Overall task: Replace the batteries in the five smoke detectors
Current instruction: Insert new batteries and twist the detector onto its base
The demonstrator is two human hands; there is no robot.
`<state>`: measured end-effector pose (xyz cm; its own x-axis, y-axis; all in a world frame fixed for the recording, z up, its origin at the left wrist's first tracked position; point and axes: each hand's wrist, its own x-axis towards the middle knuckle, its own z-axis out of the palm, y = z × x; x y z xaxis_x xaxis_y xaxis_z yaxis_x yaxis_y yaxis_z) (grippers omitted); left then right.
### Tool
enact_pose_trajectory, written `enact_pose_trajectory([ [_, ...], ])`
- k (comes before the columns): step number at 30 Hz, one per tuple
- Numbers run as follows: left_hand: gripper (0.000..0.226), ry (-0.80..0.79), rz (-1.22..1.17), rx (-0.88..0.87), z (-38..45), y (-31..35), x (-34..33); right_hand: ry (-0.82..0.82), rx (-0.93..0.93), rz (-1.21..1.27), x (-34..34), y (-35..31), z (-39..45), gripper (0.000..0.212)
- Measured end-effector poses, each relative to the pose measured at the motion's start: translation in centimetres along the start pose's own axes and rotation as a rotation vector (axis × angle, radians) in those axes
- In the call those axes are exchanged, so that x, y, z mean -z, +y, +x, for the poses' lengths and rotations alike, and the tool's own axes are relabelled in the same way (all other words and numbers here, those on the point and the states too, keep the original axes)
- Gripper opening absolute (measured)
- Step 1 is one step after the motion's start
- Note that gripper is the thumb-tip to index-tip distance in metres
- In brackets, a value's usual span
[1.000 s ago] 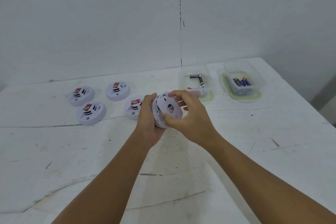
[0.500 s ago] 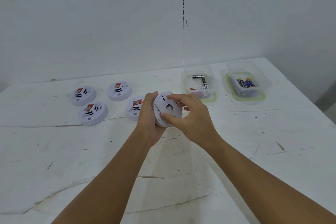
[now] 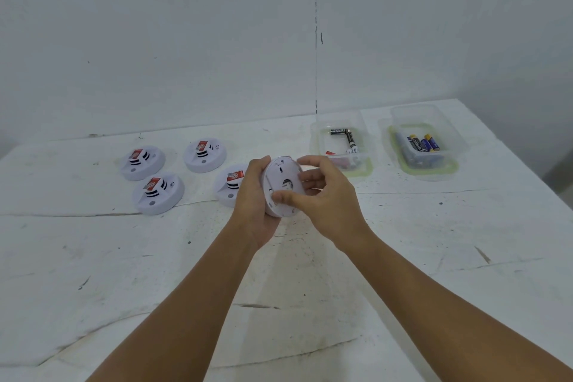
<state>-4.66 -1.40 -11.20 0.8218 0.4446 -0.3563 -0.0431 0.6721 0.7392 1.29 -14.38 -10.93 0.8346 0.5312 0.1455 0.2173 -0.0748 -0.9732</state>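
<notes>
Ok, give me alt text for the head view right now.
Both hands hold one white smoke detector above a white table, the left hand gripping its edge, the right hand pinching its back. Four more detectors lie to the left; two clear tubs of batteries sit to the right.

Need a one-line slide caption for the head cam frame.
Both hands grip one smoke detector above the table; four more lie left, two battery tubs right.

White table (image 3: 403,257); four smoke detectors (image 3: 158,194) left; two battery tubs (image 3: 423,146) right.
</notes>
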Motion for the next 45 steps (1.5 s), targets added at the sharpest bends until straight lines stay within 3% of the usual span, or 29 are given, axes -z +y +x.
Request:
enact_pose_trajectory([
  [12,0.041,0.011,0.079,-0.030,-0.1,0.5,-0.4,-0.080,0.070,-0.099,0.5,-0.3,0.8,0.058],
  [20,0.049,0.100,0.203,-0.099,-0.4,0.7,-0.9,-0.040,-0.117,0.026,0.1,-0.4,0.8,0.052],
  [28,0.050,0.130,0.222,-0.112,-0.8,0.9,-0.9,-0.065,-0.156,0.064,-0.1,-0.7,0.9,0.052],
  [36,0.044,0.062,0.334,-0.175,-1.1,0.4,-1.1,-0.150,-0.218,0.224,0.7,-0.7,0.5,0.035],
  [39,0.037,0.024,0.413,-0.167,-1.3,0.2,-1.5,-0.190,-0.243,0.313,0.5,-0.5,0.4,0.041],
  [45,0.028,0.011,0.456,-0.130,-1.6,0.0,-1.6,-0.095,-0.258,0.324,1.1,0.6,0.4,0.026],
])
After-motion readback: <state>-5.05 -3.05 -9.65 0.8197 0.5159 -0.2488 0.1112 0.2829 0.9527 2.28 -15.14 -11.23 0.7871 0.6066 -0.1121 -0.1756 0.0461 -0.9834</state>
